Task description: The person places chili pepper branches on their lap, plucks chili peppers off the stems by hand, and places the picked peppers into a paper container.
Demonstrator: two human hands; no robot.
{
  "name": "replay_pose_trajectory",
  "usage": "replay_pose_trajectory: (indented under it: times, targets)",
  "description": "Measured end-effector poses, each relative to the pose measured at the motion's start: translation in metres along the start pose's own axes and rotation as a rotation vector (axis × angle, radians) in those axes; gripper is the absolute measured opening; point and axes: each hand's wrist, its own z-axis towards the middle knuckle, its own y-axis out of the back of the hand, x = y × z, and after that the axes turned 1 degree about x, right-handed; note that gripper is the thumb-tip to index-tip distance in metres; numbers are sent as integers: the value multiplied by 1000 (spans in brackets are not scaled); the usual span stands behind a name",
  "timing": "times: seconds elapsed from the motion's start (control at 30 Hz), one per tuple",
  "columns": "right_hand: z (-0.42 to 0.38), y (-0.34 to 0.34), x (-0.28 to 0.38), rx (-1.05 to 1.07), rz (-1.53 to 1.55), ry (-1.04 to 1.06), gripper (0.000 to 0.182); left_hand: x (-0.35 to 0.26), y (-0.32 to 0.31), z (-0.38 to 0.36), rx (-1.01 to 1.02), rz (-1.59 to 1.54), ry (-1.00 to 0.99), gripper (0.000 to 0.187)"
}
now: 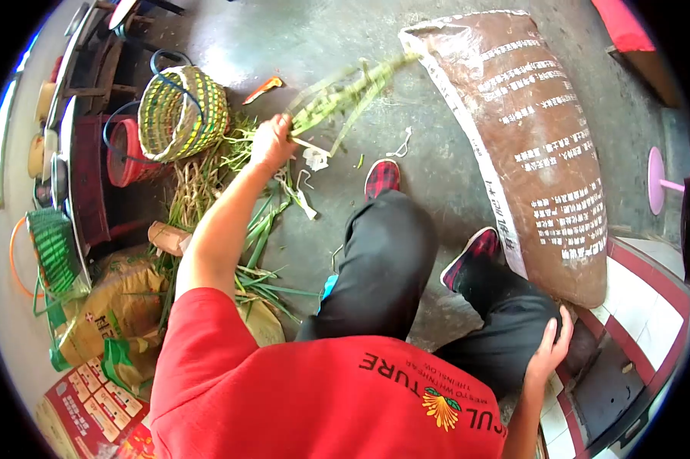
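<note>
My left hand (272,143) is stretched forward and closed around a bunch of green plant stalks (337,99). Their leafy far ends are smeared by motion and point toward the big brown sack. Below this hand, loose green leaves (262,229) and cut stems lie on the floor. A heap of pale, root-like stems (194,187) is just left of my forearm. My right hand (549,344) rests on my right knee, its fingers stretched out and holding nothing.
A large brown sack (528,145) with white print lies on the right. At left stand a yellow-green woven basket (178,115), a red basket (125,162), a green basket (50,245) and a yellow bag (115,314). An orange-red scrap (262,89) and white scraps (315,158) litter the floor.
</note>
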Motion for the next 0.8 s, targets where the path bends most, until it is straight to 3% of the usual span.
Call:
replay_pose_trajectory:
  times: [0.17,0.27,0.37,0.47,0.53,0.6,0.67,0.73,0.8]
  targets:
    - [-1,-9,6,-30,34,47,32,-15,122,-7,-389,-319,157,30]
    - [1,-16,13,-34,51,106,32,-40,184,-17,-422,-524,309,27]
    - [9,-21,20,21,2,131,37,-76,211,-19,-532,-601,199,28]
    - [7,-28,52,23,-233,320,47,-143,233,-17,-487,-498,85,32]
    - [2,-41,85,45,-28,405,60,-196,233,-19,-610,-423,-153,29]
    - [-10,-52,132,274,492,276,71,-248,237,-27,-561,-282,-352,22]
    - [-9,-69,157,350,667,313,76,-299,237,-46,-425,-232,-484,22]
    - [4,-93,158,240,647,543,68,-341,231,-67,-495,-76,-594,27]
    - [5,-100,161,173,633,633,67,-373,237,-87,-344,190,-682,29]
